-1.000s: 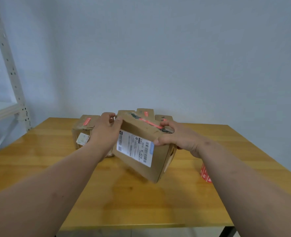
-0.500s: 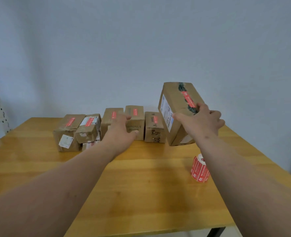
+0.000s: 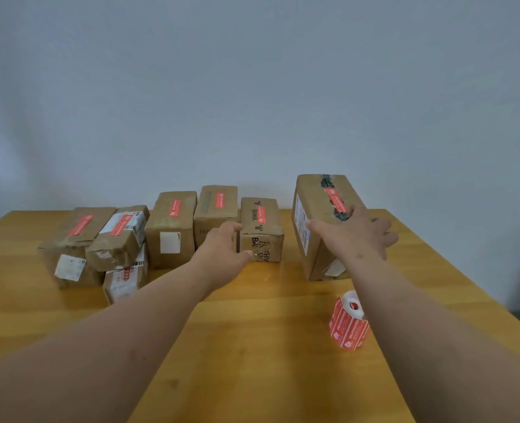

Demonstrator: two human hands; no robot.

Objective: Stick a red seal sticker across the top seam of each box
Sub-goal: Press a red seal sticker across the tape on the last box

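Observation:
Several brown cardboard boxes stand in a row at the back of the wooden table (image 3: 252,346), each with a red seal sticker on top. The large box (image 3: 313,221) is at the right end, its base on the table, with a red sticker (image 3: 334,199) over dark tape on its top seam. My right hand (image 3: 355,235) grips its near top edge, thumb on the labelled side. My left hand (image 3: 223,250) reaches to the small lettered box (image 3: 261,230), fingers apart against its left front corner. A red sticker roll (image 3: 348,323) lies by my right forearm.
At the left end, a tilted box (image 3: 121,236) lies on top of a smaller white-labelled parcel (image 3: 124,279), next to another box (image 3: 72,248). A plain grey wall rises behind the table. The table's right edge runs close to the large box.
The large box was held by both hands at the centre, then carried right and lowered onto the table at the row's right end. My left hand let go and moved to the lettered box.

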